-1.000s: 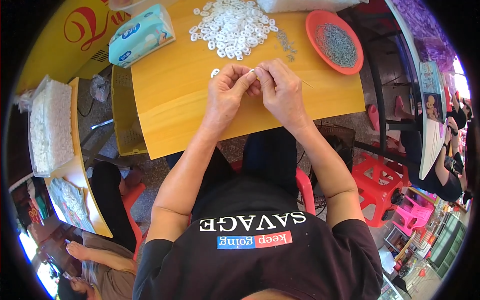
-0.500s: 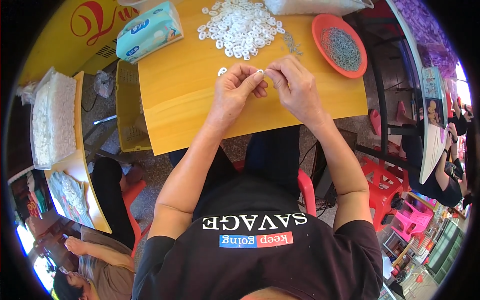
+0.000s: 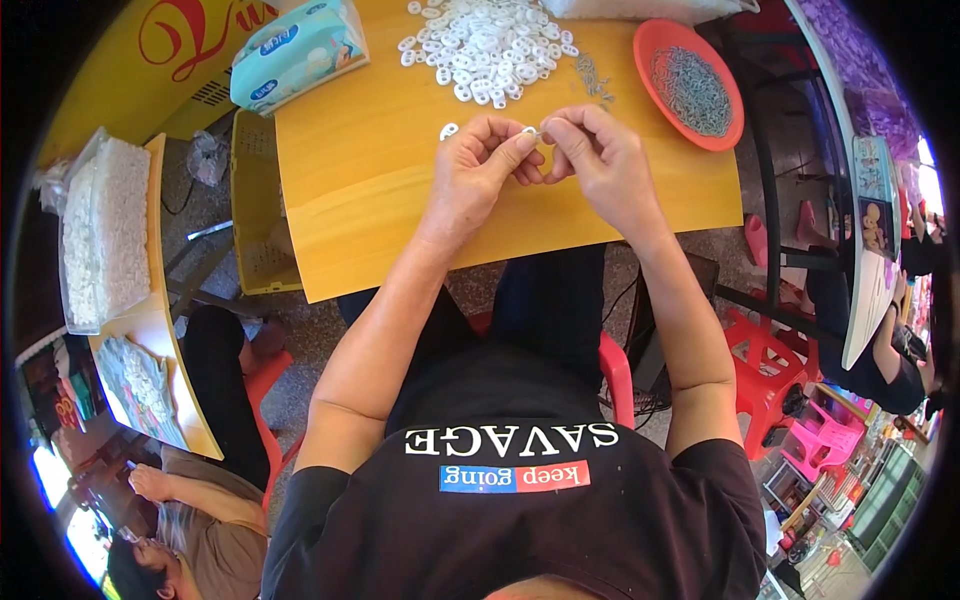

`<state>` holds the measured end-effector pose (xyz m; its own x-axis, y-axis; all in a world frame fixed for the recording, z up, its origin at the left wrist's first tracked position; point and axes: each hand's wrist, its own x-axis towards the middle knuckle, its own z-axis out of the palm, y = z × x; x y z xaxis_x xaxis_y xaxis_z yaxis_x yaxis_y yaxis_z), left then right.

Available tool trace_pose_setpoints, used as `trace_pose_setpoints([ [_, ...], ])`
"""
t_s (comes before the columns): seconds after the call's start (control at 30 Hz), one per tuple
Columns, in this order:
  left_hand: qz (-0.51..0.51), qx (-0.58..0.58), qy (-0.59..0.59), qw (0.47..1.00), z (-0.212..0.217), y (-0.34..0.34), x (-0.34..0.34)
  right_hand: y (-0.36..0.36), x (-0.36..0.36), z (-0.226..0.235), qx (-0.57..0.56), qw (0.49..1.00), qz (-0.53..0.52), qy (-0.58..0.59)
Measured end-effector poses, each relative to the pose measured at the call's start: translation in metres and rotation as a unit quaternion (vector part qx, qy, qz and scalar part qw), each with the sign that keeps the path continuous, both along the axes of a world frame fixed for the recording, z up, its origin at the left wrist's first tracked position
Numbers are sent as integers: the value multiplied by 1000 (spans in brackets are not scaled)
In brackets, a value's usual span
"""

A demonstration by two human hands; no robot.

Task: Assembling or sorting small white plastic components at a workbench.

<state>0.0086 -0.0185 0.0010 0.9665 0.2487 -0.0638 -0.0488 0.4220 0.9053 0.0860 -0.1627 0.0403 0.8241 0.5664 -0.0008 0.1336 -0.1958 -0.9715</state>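
Over the yellow tabletop (image 3: 370,220) both my hands meet at their fingertips. My left hand (image 3: 472,175) pinches a small white plastic piece (image 3: 529,131) between thumb and fingers. Against it, my right hand (image 3: 603,165) is closed on a thin grey screw (image 3: 542,134), mostly hidden by the fingertips. Just beyond my left hand lies one loose white piece (image 3: 449,131). Farther off is a heap of white oval pieces (image 3: 490,50) with holes. Several loose screws (image 3: 590,75) lie to its right, beside a red plate (image 3: 712,141) full of grey screws (image 3: 690,90).
A tissue pack (image 3: 300,55) stands at the far left of the table. A clear bag of white pieces (image 3: 640,8) lies along the back. Below the left edge is a yellow crate (image 3: 262,265). Another person (image 3: 200,510) sits at a side table on the left.
The view has shifted slightly. My right fingers have drawn in and curled more around the screw, and a bit of it now shows beside the white piece. My left hand keeps its pinch.
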Motion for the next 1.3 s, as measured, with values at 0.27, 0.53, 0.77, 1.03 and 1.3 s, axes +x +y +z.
trace_pose_setpoints([
  [0.27,-14,-20,-18,1000,0,1,-2,-3,3,0,-49,941,49,-330],
  [0.53,-17,-22,-12,1000,2,1,-4,0,8,7,-67,918,105,-377],
  [0.77,-1,2,-4,1000,1,-2,-3,5,2,-6,-41,924,75,-373],
  [1.03,41,48,-6,998,-1,-8,-10,3,13,12,-64,971,89,-211],
  [1.3,79,25,11,996,19,1,-72,53,12,-4,-21,946,142,-291],
])
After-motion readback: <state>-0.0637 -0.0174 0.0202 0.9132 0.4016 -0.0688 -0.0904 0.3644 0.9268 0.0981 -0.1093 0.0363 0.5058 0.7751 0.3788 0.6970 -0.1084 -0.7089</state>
